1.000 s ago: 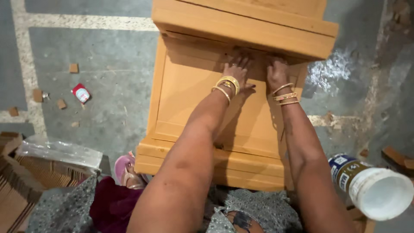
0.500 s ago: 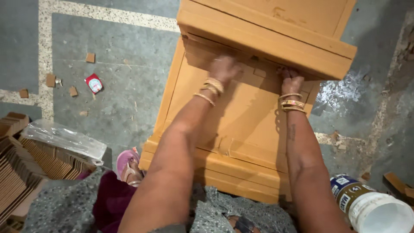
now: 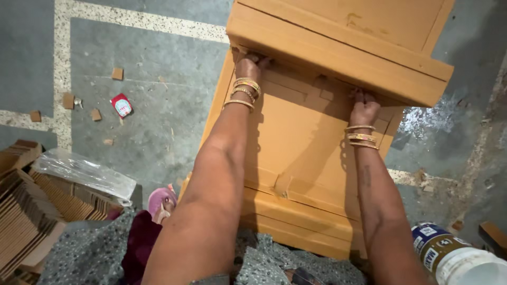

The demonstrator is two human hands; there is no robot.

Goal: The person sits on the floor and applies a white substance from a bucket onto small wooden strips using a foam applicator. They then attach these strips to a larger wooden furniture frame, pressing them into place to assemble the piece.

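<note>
A large tan cardboard structure (image 3: 311,142) lies on the floor in front of me, with a boxy top section (image 3: 343,47) overhanging a flat recessed panel. My left hand (image 3: 248,66) reaches up under the overhang near the panel's left edge, fingers tucked into the gap. My right hand (image 3: 363,108) does the same near the right edge, fingertips hidden under the overhang. Both wrists wear gold bangles. Whether the fingers grip an edge or only press on it cannot be made out.
The grey floor (image 3: 148,105) has pale inlaid lines, a small red packet (image 3: 122,104) and scattered cardboard scraps (image 3: 67,100). Stacked cardboard pieces (image 3: 37,211) with a clear plastic bag (image 3: 82,170) lie at left. A white plastic tub (image 3: 459,258) stands at lower right.
Both hands have moved apart along the top of the panel, the left one toward its left edge and the right one toward its right edge. The camera has tilted and closed in.
</note>
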